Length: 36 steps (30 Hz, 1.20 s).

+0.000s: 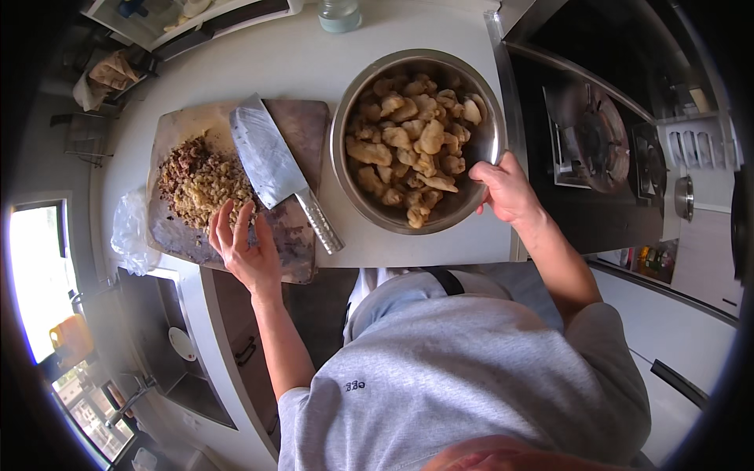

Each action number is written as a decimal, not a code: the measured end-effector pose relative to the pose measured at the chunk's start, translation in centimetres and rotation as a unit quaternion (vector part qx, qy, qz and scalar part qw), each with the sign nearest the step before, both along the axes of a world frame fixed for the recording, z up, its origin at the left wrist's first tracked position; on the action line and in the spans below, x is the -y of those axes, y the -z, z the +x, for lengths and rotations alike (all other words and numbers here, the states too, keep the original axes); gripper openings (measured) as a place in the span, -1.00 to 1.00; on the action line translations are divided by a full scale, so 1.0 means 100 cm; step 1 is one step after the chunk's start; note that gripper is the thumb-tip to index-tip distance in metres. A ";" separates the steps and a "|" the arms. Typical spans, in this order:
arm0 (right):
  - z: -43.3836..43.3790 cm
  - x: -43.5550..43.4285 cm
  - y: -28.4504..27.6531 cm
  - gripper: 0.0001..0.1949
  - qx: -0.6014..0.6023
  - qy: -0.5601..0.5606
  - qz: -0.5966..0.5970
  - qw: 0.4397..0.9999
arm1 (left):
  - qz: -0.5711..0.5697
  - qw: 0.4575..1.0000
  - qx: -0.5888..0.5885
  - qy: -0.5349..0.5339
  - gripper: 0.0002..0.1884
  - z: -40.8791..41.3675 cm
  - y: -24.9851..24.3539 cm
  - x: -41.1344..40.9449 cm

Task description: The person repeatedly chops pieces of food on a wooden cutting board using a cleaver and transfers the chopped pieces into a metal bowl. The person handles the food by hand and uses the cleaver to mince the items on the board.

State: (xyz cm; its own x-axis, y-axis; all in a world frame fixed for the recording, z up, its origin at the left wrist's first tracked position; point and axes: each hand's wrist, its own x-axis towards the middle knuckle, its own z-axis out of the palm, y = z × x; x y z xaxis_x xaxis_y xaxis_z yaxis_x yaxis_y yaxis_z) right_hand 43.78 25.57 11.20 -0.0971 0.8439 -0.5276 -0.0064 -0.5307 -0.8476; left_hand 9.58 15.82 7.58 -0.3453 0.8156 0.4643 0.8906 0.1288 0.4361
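My right hand (500, 187) grips the rim of a stainless steel bowl (492, 138) on the countertop. Pale brown battered or fried food pieces (412, 135) fill much of the bowl. On the left, my left hand (247, 250) hovers over or touches the near edge of a heap of chopped brown food (206, 182), fingers spread; contact is hard to tell. That heap lies on a worn cutting board (294, 118). A cleaver (265, 150) rests across the board, its patterned metal handle (321, 221) reaching past the right edge towards the bowl.
A gas stove (601, 138) adjoins the countertop (235, 76) on the right. A clear plastic bag (134, 229) lies left of the board, above the sink (177, 341). A glass jar (340, 16) stands at the back, near a white cabinet or rack (235, 26).
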 end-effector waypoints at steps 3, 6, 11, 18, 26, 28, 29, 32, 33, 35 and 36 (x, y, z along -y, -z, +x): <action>-0.012 0.000 0.019 -0.90 0.022 0.010 -0.039 0.999 | 0.003 1.000 0.005 0.006 -0.74 -0.001 0.001 0.000; -0.009 0.003 0.033 -0.89 0.001 -0.026 -0.077 0.997 | 0.007 1.000 0.002 0.013 -0.74 0.000 -0.006 0.000; -0.006 0.009 0.019 -0.91 -0.016 -0.020 -0.059 0.998 | 0.000 1.000 0.012 -0.004 -0.75 -0.001 -0.001 0.007; -0.005 0.015 0.033 -0.79 0.081 -0.073 -0.016 0.994 | 0.013 0.997 -0.004 0.076 -0.74 0.035 -0.018 -0.015; -0.004 0.017 0.032 -0.73 0.069 -0.100 0.007 0.993 | -0.002 0.950 -0.045 0.308 -0.72 0.136 -0.024 -0.084; -0.005 0.016 0.030 -0.68 0.062 -0.097 0.012 0.993 | -0.016 0.942 -0.080 0.327 -0.70 0.160 -0.016 -0.102; -0.007 0.016 0.030 -0.64 0.054 -0.095 0.017 0.994 | -0.026 0.939 -0.107 0.326 -0.73 0.166 -0.013 -0.108; -0.004 0.014 0.027 -0.56 0.040 -0.084 0.022 0.995 | -0.068 0.929 -0.129 0.340 -0.81 0.166 -0.008 -0.119; -0.002 0.013 0.027 -0.55 0.035 -0.082 0.021 0.996 | -0.053 0.935 -0.096 0.336 -0.86 0.162 -0.009 -0.118; 0.004 0.011 0.033 -0.58 0.032 -0.087 0.021 0.995 | -0.030 0.939 -0.079 0.334 -0.85 0.148 -0.009 -0.116; 0.005 0.010 0.032 -0.59 0.032 -0.090 0.018 0.995 | -0.035 0.939 -0.081 0.332 -0.83 0.144 -0.008 -0.112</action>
